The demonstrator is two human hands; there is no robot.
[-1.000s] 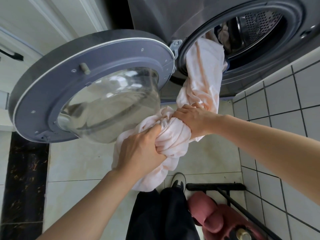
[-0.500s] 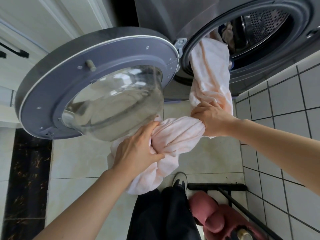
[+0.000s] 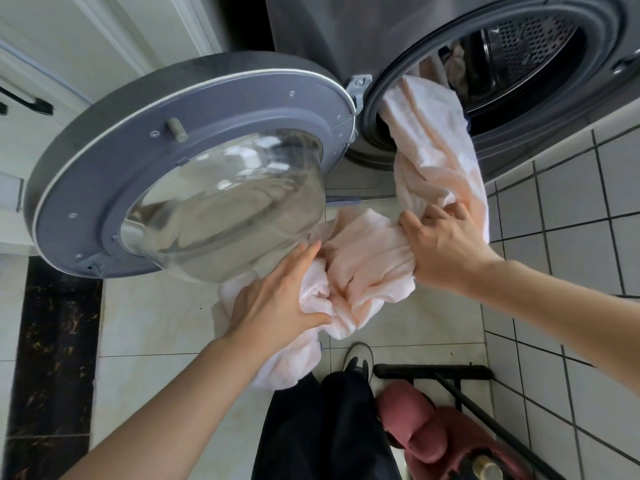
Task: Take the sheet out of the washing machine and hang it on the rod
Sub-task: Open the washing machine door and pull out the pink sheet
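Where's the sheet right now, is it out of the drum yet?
Not fully: the sheet trails from the drum opening at upper right down to centre frame, gripped by the right hand and left hand.

Two hands, the left hand (image 3: 277, 299) and the right hand (image 3: 440, 244), one pale pink sheet (image 3: 433, 150) and one washing machine (image 3: 346, 36) with one round door (image 3: 104, 168). On the floor are one shoe (image 3: 358, 356) and one dark red container (image 3: 443, 445).

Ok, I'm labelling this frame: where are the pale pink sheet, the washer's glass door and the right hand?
Pale pink sheet (image 3: 433, 140): head view, stretch hanging from drum.
Round glass door (image 3: 225, 202): head view, glass bowl.
Right hand (image 3: 446, 244): head view, back of hand.
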